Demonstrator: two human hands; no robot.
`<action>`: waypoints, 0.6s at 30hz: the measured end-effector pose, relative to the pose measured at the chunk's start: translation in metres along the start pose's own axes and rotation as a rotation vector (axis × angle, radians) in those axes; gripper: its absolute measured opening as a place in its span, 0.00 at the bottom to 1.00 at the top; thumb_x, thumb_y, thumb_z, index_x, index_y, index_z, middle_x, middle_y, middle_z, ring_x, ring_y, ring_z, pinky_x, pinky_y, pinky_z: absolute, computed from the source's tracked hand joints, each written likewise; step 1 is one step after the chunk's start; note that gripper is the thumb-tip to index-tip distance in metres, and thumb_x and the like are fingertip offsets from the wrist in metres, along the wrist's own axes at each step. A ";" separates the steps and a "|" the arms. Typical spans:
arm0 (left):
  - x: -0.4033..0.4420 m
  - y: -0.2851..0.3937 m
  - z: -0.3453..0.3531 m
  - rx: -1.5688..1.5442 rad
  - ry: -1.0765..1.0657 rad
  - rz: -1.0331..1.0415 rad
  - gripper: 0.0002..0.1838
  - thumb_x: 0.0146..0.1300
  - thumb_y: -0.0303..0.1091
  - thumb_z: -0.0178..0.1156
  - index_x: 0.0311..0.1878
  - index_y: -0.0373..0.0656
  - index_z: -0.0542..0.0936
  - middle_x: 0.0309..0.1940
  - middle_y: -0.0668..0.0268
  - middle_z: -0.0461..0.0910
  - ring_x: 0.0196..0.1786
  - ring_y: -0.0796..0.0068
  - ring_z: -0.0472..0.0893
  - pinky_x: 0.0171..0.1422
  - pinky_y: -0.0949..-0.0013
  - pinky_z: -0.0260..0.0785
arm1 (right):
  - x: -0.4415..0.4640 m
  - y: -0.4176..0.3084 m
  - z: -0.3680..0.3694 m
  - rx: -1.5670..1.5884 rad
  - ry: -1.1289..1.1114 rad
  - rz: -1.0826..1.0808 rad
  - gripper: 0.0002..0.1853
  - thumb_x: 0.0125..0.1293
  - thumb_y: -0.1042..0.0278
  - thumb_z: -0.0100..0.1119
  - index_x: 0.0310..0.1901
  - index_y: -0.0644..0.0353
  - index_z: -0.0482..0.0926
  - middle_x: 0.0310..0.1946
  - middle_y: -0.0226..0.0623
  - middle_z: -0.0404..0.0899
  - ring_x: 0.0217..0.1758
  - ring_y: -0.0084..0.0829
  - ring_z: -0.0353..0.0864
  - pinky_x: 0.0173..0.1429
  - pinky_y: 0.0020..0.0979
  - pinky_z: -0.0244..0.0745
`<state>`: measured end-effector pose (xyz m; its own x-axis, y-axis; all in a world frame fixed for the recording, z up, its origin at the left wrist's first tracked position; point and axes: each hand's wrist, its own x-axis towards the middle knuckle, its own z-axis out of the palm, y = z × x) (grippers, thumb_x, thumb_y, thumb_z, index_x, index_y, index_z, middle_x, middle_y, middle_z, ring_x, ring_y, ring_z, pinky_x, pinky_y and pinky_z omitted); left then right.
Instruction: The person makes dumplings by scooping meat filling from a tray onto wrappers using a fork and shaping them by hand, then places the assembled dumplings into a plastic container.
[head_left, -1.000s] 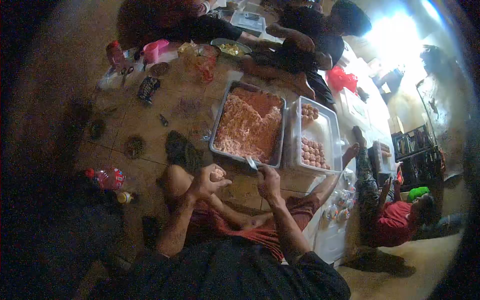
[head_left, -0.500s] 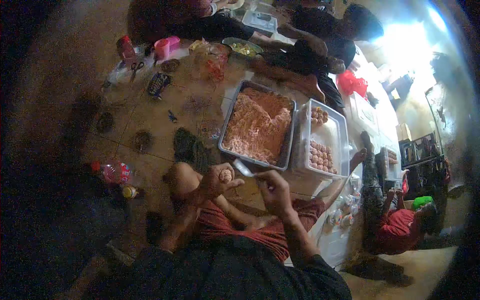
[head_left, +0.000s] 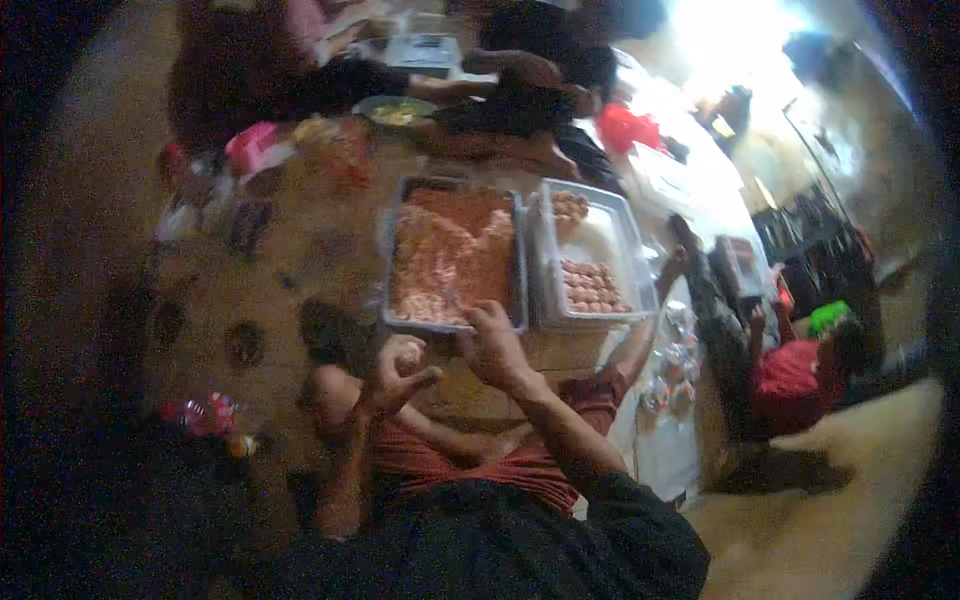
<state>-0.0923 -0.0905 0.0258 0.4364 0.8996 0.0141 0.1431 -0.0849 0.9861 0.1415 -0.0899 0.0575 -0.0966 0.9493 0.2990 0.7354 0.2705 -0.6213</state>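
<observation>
My left hand (head_left: 393,382) is cupped around a pale brown ball of mixture (head_left: 408,352), just off the near edge of a dark rectangular tray (head_left: 390,250). Reddish-brown crumbly mixture (head_left: 440,245) fills that tray. At its near right corner my right hand (head_left: 498,352) is closed on a spoon, whose bowl is smeared by motion and hard to see against the mixture. Right of the tray stands a clear plastic box (head_left: 638,240), with rows of similar balls (head_left: 592,290) and a looser group at its far end.
People sit across from me, near a bowl of yellowish pieces (head_left: 397,112). A person in red (head_left: 795,385) sits at the right. On the left floor are a pink cup (head_left: 255,147) and a bottle with a red label (head_left: 208,412). My folded legs lie before the tray.
My right hand has moved forward with the spoon, from beside the left hand to the tray's near edge. The left hand still holds the ball. The whole view has shifted.
</observation>
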 end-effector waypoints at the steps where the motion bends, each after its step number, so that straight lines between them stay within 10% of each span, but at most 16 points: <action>1: 0.001 -0.006 0.004 -0.026 0.053 0.117 0.33 0.58 0.54 0.77 0.53 0.37 0.76 0.44 0.64 0.79 0.48 0.72 0.78 0.57 0.65 0.72 | 0.001 0.000 0.005 0.058 -0.055 0.091 0.18 0.65 0.73 0.63 0.56 0.64 0.79 0.55 0.55 0.75 0.59 0.55 0.76 0.63 0.46 0.74; 7: -0.003 0.018 0.013 -0.275 -0.150 -0.058 0.48 0.62 0.70 0.65 0.68 0.35 0.69 0.55 0.62 0.75 0.56 0.70 0.75 0.64 0.61 0.68 | -0.025 -0.018 0.013 0.295 -0.195 0.064 0.25 0.65 0.67 0.66 0.62 0.62 0.73 0.52 0.57 0.75 0.54 0.53 0.79 0.57 0.46 0.76; 12: 0.003 0.027 0.028 -0.382 -0.036 -0.024 0.19 0.72 0.35 0.65 0.61 0.37 0.76 0.50 0.61 0.84 0.49 0.79 0.81 0.53 0.72 0.73 | -0.025 0.038 -0.052 0.733 -0.082 0.569 0.16 0.64 0.66 0.68 0.51 0.62 0.81 0.40 0.45 0.84 0.43 0.38 0.85 0.48 0.37 0.79; 15: 0.007 0.000 0.005 -0.048 -0.041 -0.030 0.12 0.72 0.34 0.64 0.54 0.38 0.81 0.40 0.63 0.86 0.42 0.78 0.83 0.48 0.71 0.76 | -0.016 0.103 -0.139 0.005 0.158 0.209 0.15 0.63 0.68 0.71 0.49 0.62 0.83 0.35 0.38 0.86 0.38 0.30 0.85 0.43 0.33 0.80; 18: 0.005 -0.009 0.008 -0.167 0.028 -0.101 0.08 0.70 0.33 0.66 0.42 0.38 0.82 0.35 0.63 0.87 0.38 0.79 0.83 0.46 0.70 0.76 | -0.015 0.176 -0.214 -0.241 0.094 0.458 0.12 0.68 0.56 0.65 0.45 0.55 0.85 0.42 0.44 0.87 0.42 0.41 0.88 0.49 0.43 0.82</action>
<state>-0.0843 -0.0887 0.0158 0.4022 0.9117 -0.0838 0.0342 0.0765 0.9965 0.4162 -0.0909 0.0988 0.3236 0.9402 0.1067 0.8224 -0.2237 -0.5231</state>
